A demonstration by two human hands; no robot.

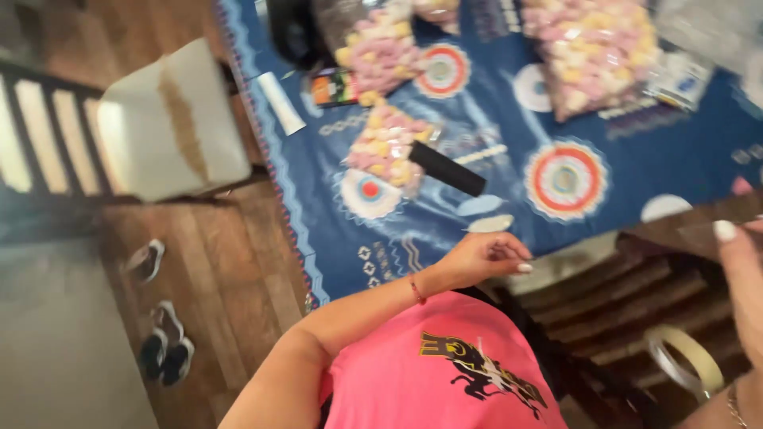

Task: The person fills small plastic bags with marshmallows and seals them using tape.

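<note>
Candy bags (387, 147) lay near the tabletop's (636, 179) left edge, soft and light, best gripped at the neck. Left hand (485, 258) hung loosely curled and empty at the near edge. Right hand (743, 278) was cropped; its grip I cannot tell.

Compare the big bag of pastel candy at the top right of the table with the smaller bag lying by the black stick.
The big bag is wider and fuller; the smaller bag is narrower. The big bag lies at the table's far end beside clear packets; the smaller bag lies mid-table, touching the black stick. Both are clear bags of pink, yellow and white candy lying on the blue patterned tablecloth, untouched by either hand.
</note>
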